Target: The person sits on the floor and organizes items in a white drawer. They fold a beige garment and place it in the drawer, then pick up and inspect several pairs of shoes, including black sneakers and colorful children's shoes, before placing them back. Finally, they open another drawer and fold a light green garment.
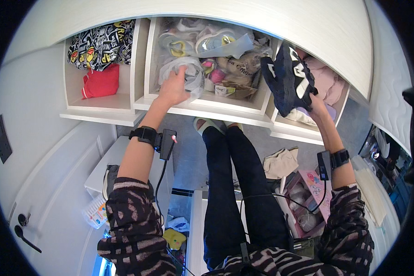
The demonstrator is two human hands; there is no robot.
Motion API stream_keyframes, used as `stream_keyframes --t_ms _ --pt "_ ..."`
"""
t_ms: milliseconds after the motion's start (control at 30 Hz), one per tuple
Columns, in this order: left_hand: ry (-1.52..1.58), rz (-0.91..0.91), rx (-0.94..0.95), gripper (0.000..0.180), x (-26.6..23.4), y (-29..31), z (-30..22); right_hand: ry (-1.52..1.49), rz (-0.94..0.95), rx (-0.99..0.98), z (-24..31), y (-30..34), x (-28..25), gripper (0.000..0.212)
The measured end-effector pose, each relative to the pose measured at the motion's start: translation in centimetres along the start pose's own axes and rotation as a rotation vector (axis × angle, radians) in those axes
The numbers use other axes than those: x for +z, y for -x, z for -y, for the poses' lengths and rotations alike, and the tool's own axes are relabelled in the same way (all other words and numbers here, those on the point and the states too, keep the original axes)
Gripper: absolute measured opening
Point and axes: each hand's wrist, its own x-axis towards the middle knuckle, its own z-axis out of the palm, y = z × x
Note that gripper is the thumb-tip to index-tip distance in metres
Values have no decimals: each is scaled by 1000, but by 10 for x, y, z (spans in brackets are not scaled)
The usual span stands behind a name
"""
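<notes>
My left hand [174, 88] is over the front left of the middle drawer [216, 102], its fingers closed on a crumpled clear plastic bag [188, 72]. Behind that bag, a pair of pale sneakers with yellow insides [214, 42] lies in clear plastic. Beside them are a brown printed bag [239, 64], pink items [217, 76] and a small carton [225, 89]. In my right hand [317, 106] are what look like black sneakers with white side markings [292, 80], raised over the wall between the middle and right drawers. My right fingers are partly hidden behind them.
The left drawer [99, 110] holds black patterned cloth [101, 48] and a red garment [101, 82]. Pink clothes [324, 78] fill the right drawer. A beige cloth [280, 163] lies on the floor, near a pink box [315, 188]. A white door [55, 198] stands left.
</notes>
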Motion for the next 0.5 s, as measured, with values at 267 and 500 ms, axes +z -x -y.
stream_keyframes --t_ms 267,500 --pt "-615 53 -154 81 58 -31 -39 496 -254 -257 5 51 5 24" --pt "-593 89 -103 79 89 -63 -18 853 -218 -961 54 96 9 35"
